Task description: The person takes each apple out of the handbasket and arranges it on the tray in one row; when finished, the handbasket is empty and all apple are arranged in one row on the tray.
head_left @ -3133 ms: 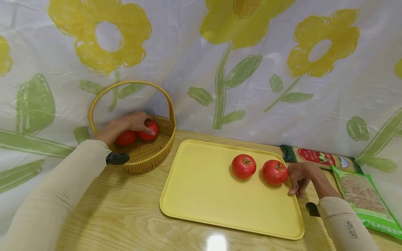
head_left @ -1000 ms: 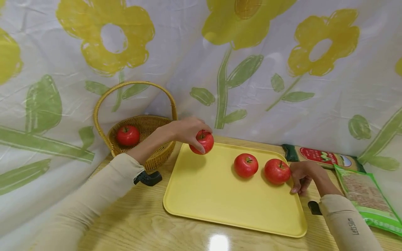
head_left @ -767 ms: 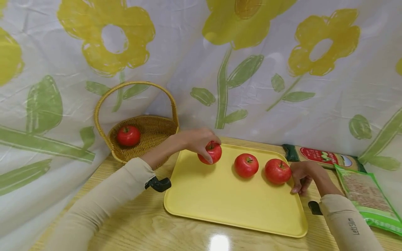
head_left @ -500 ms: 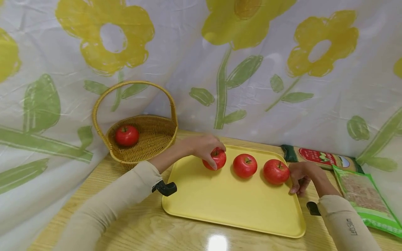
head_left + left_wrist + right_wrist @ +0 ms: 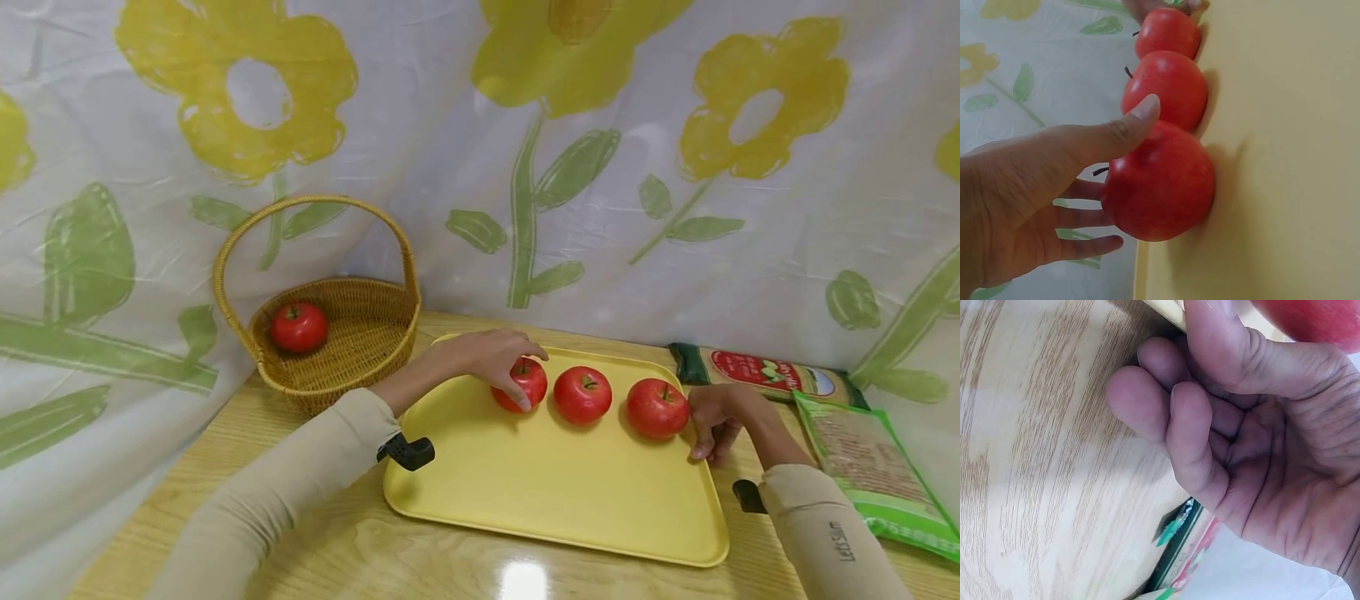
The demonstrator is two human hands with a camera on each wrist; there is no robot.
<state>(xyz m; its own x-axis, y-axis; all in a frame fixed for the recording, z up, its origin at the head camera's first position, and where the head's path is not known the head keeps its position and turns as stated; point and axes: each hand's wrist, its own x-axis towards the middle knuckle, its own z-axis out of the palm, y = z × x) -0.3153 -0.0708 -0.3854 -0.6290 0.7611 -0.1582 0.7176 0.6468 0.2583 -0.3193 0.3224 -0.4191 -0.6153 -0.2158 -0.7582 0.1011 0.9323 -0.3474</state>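
Note:
My left hand (image 5: pixel 495 360) is around a red apple (image 5: pixel 525 385) standing on the yellow tray (image 5: pixel 547 492). In the left wrist view my thumb (image 5: pixel 1138 122) lies along that apple's side, while the other fingers are loosely extended, the lowest one apart from it. Beside it in a row sit a middle apple (image 5: pixel 582 395) and a right-hand apple (image 5: pixel 657 408). At the tray's right rim is my right hand (image 5: pixel 720 421), fingers curled, thumb against the edge; the right wrist view partly hides the contact. One more apple (image 5: pixel 299 327) lies in the wicker basket (image 5: pixel 360 375).
The basket's tall handle (image 5: pixel 315 200) arches up at the back left. Behind the tray's right end lies a green-and-tan packet (image 5: pixel 765 373), with a green-edged bag (image 5: pixel 870 467) nearer. A flower-print sheet (image 5: pixel 450 150) hangs behind the wooden table (image 5: pixel 330 542).
From the basket, my left hand has carried an apple rightward and lowered it onto the tray next to the other two. Its fingers have since loosened. My right hand has stayed at the rim.

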